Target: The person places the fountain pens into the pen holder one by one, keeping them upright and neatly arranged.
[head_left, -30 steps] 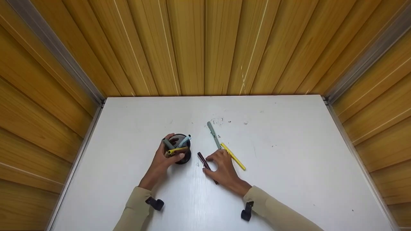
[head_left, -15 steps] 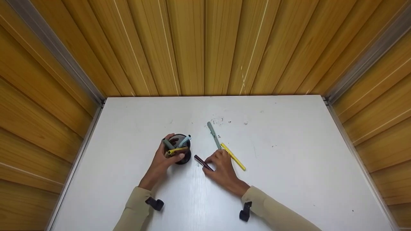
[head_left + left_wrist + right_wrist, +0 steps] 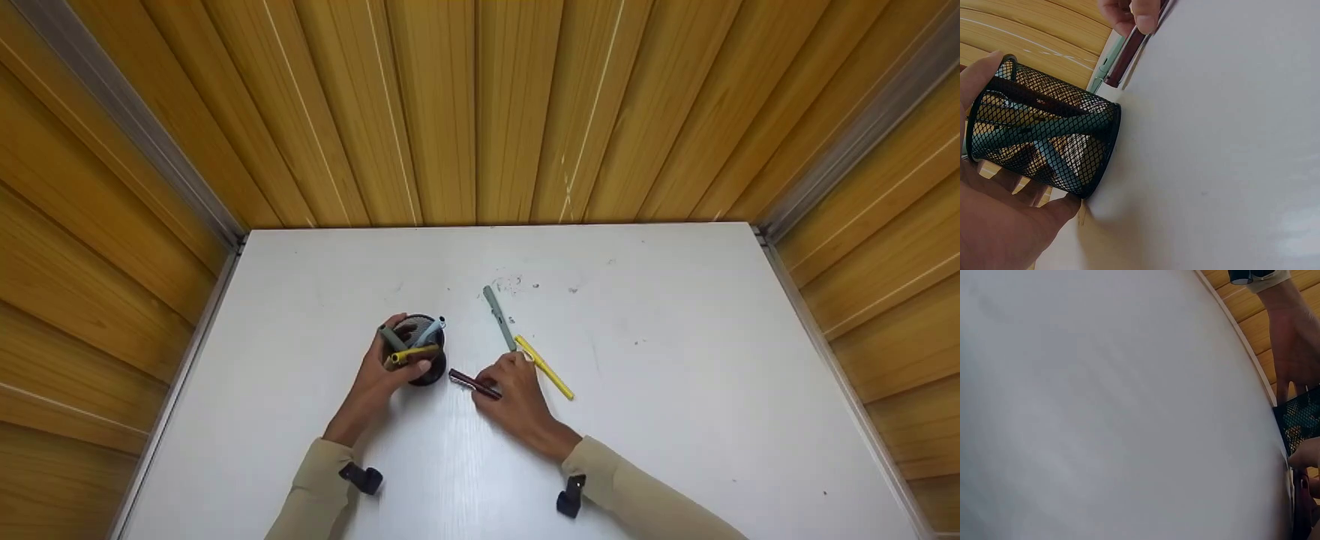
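Note:
A black mesh pen holder (image 3: pixel 1044 126) stands on the white table, with my left hand (image 3: pixel 381 375) gripping it round its side. Several pens lean inside it, among them a green, a light blue and a yellow one. Just to its right, my right hand (image 3: pixel 519 397) pinches a dark maroon pen (image 3: pixel 463 378) between thumb and fingers. That pen lies low over the tabletop, its free end pointing at the holder, a small gap between them. In the right wrist view the right fingers and the maroon pen (image 3: pixel 1301 506) are cut off by the frame's edge.
Beyond the right hand a grey-green pen (image 3: pixel 499 319) lies on the table (image 3: pixel 675 360). A yellow pen (image 3: pixel 546 369) lies close by, near the knuckles. Wood-patterned walls (image 3: pixel 480 112) enclose the table's back and sides.
The maroon pen has swung from a steep slant to a flatter one, its free end moving left toward the holder. The right hand has shifted slightly; the left hand and holder stay put.

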Motion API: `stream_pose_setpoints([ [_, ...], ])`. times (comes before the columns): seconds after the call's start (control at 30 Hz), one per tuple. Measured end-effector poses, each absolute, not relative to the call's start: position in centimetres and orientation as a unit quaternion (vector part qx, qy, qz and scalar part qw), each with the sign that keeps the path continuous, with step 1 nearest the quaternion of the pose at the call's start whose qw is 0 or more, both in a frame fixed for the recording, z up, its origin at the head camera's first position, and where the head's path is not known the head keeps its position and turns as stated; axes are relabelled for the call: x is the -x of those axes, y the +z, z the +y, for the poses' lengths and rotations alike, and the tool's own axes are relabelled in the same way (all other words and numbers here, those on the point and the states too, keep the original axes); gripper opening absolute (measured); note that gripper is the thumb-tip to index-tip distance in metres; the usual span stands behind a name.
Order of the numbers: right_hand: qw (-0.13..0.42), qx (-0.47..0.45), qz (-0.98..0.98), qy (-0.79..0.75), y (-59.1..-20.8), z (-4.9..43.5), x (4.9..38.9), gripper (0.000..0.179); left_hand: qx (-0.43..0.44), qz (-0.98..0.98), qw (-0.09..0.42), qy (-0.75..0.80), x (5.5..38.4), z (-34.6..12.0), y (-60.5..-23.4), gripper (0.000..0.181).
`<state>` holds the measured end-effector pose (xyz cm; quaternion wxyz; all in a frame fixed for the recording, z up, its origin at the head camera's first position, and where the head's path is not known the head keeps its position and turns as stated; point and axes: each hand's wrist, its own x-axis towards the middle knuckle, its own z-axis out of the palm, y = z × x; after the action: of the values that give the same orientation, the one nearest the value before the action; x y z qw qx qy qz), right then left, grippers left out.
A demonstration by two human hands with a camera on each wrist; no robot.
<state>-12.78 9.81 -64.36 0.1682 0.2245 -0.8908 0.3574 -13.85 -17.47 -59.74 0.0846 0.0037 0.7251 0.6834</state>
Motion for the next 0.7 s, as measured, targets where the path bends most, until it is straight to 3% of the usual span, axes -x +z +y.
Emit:
stream_pose_setpoints([
  [0.43,0.087,-0.202,-0.867,0.448,-61.0,11.8,12.6,0.016,-0.005,0.72,0.085,0.689,14.3,-17.4,-59.9,0.09],
  [0.7,0.068,-0.166,-0.854,0.488,-58.9,13.4,13.8,0.02,-0.005,0.73,0.084,0.678,14.7,-17.4,-59.9,0.09],
])
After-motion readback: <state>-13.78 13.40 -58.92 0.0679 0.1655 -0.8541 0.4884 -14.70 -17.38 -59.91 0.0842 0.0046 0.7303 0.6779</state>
